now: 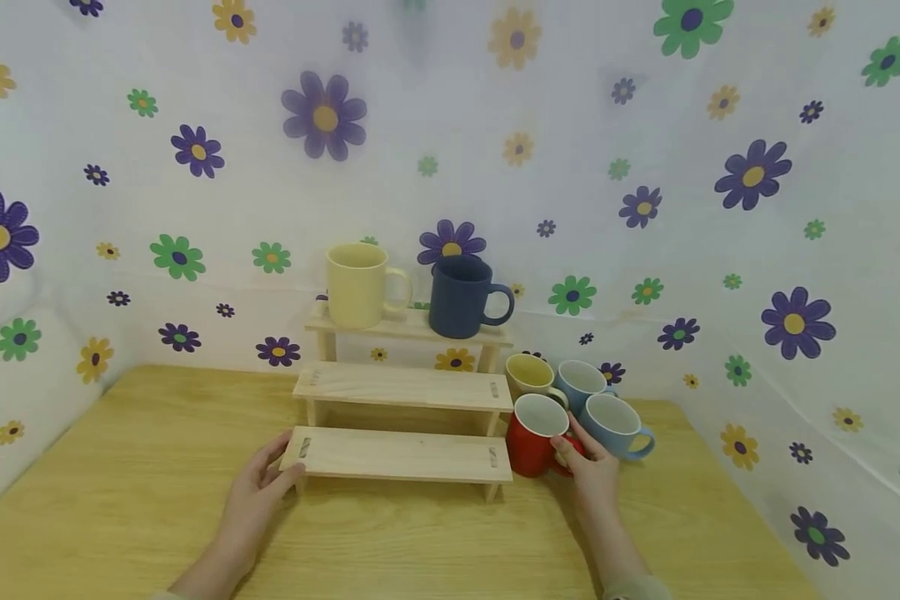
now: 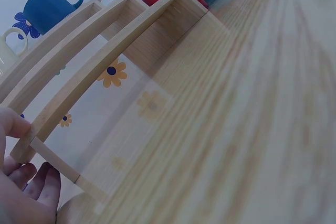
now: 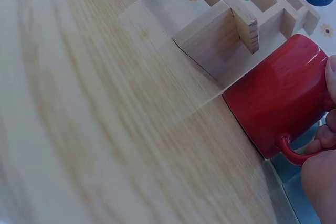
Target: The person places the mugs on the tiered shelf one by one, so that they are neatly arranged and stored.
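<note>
My left hand [image 1: 258, 483] grips the left end of the lowest tier of a three-tier wooden stand [image 1: 397, 454]; the left wrist view puts the thumb over the board and fingers beneath. On the right, my right hand [image 1: 594, 471] holds a red mug [image 1: 528, 442] by its handle [image 3: 294, 153]. That mug is upright beside the stand's right end, its base at the tabletop. A pale yellow mug [image 1: 355, 287] and a navy mug [image 1: 459, 298] stand on the top tier, handles pointing right. Bare wood shows on the middle tier [image 1: 405, 386].
Behind the red mug stand a yellow mug [image 1: 528, 375] and two light blue mugs, one farther back [image 1: 581, 379] and one nearer [image 1: 613, 425], close to my right fingers. The wooden table [image 1: 157, 442] meets a white, flower-printed cloth [image 1: 217, 200] at the back and sides.
</note>
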### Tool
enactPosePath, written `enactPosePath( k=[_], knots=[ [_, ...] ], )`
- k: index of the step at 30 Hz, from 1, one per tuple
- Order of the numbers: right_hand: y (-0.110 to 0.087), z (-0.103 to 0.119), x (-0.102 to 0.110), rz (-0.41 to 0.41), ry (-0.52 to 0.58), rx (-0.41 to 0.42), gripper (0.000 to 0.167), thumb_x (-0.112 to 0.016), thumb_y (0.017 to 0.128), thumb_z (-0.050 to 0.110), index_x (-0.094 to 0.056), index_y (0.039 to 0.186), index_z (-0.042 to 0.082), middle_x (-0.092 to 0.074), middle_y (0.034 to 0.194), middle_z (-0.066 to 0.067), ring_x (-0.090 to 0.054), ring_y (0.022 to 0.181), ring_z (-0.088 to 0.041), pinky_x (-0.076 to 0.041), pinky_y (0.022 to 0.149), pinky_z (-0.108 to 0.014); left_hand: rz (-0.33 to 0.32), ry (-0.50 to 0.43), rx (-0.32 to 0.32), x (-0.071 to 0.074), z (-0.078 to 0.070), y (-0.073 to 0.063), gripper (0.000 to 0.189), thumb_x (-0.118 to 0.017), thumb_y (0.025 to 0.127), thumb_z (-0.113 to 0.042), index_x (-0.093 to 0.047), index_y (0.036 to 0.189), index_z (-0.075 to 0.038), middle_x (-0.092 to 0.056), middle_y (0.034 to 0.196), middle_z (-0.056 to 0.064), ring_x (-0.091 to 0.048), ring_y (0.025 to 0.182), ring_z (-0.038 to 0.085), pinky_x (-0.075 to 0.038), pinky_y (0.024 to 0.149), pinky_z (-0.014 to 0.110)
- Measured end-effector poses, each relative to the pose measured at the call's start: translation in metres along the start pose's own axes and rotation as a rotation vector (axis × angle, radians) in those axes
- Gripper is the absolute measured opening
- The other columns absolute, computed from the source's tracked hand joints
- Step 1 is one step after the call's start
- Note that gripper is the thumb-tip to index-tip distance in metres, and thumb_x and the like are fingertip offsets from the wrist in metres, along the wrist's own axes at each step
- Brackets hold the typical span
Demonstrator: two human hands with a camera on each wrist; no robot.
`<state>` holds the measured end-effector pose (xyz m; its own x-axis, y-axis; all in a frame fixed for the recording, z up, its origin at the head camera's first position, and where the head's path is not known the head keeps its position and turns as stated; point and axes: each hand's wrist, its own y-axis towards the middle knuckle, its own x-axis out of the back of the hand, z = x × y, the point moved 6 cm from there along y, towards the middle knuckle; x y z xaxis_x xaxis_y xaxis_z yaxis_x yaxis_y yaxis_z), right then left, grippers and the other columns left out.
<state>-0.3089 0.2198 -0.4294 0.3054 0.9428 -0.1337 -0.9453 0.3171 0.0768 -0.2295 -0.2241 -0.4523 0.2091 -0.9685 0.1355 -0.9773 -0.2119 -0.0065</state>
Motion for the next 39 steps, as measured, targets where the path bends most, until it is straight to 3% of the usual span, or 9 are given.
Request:
enactPosePath(
  k=[7, 16, 20, 26, 28, 35, 39],
  knots=[
    [-0.002, -0.002, 0.001, 0.01, 0.034, -0.004, 0.052, -0.074, 0.083, 0.006, -0.055, 0.132, 0.008, -0.065, 0.1, 0.019, -0.053, 0.102, -0.008, -0.051, 0.076, -0.02, -0.021, 0.013, -0.003, 0.001, 0.002, -0.002, 0.061, -0.062, 0.094, -0.031, -0.037, 0.147, -0.015, -0.035, 0.149, 0.007, -0.047, 0.116, 0.018, -0.039, 0.084, 0.01],
    [0.0, 0.004, 0.001, 0.006, 0.057, -0.031, 0.051, -0.074, 0.083, 0.006, -0.056, 0.131, 0.011, -0.066, 0.101, 0.019, -0.053, 0.102, -0.009, -0.053, 0.075, -0.024, -0.001, -0.023, -0.024, -0.001, -0.002, 0.0, 0.059, -0.061, 0.095, -0.025, -0.036, 0.147, -0.014, -0.034, 0.15, 0.009, -0.047, 0.119, 0.02, -0.041, 0.085, 0.011],
    [0.0, 0.007, 0.001, -0.004, 0.101, -0.05, 0.049, -0.075, 0.082, 0.006, -0.06, 0.128, 0.014, -0.068, 0.099, 0.016, -0.057, 0.094, -0.009, -0.055, 0.07, -0.028, -0.002, -0.025, -0.018, 0.0, -0.002, -0.001, 0.059, -0.06, 0.096, -0.024, -0.035, 0.148, -0.014, -0.033, 0.15, 0.009, -0.046, 0.12, 0.022, -0.041, 0.085, 0.012],
    [-0.001, 0.022, 0.002, -0.023, 0.134, -0.026, 0.047, -0.074, 0.082, 0.003, -0.061, 0.127, 0.011, -0.069, 0.097, 0.014, -0.061, 0.092, -0.006, -0.054, 0.07, -0.025, -0.001, -0.02, -0.003, 0.002, -0.003, -0.003, 0.059, -0.06, 0.096, -0.026, -0.034, 0.148, -0.014, -0.032, 0.151, 0.009, -0.046, 0.121, 0.021, -0.041, 0.084, 0.012],
    [-0.001, 0.028, 0.001, -0.006, 0.159, -0.024, 0.048, -0.073, 0.083, 0.001, -0.059, 0.128, 0.009, -0.069, 0.098, 0.013, -0.062, 0.092, -0.007, -0.055, 0.068, -0.029, -0.003, -0.017, -0.003, 0.002, -0.003, -0.002, 0.059, -0.06, 0.096, -0.026, -0.035, 0.148, -0.014, -0.032, 0.15, 0.008, -0.046, 0.119, 0.02, -0.041, 0.084, 0.012],
    [-0.003, 0.042, 0.003, -0.021, 0.128, -0.014, 0.047, -0.073, 0.084, 0.007, -0.06, 0.129, 0.012, -0.068, 0.1, 0.013, -0.061, 0.093, -0.009, -0.055, 0.068, -0.028, -0.003, -0.018, -0.01, 0.002, -0.003, -0.003, 0.06, -0.06, 0.096, -0.027, -0.034, 0.148, -0.014, -0.033, 0.15, 0.009, -0.046, 0.12, 0.021, -0.041, 0.084, 0.012],
    [-0.004, 0.052, 0.006, -0.038, 0.232, 0.025, 0.041, -0.07, 0.084, 0.0, -0.064, 0.124, 0.01, -0.068, 0.103, 0.007, -0.06, 0.094, -0.012, -0.055, 0.068, -0.026, 0.004, -0.028, -0.014, 0.002, -0.002, -0.004, 0.06, -0.06, 0.096, -0.027, -0.034, 0.149, -0.013, -0.032, 0.15, 0.009, -0.044, 0.123, 0.023, -0.041, 0.084, 0.012]
  ],
)
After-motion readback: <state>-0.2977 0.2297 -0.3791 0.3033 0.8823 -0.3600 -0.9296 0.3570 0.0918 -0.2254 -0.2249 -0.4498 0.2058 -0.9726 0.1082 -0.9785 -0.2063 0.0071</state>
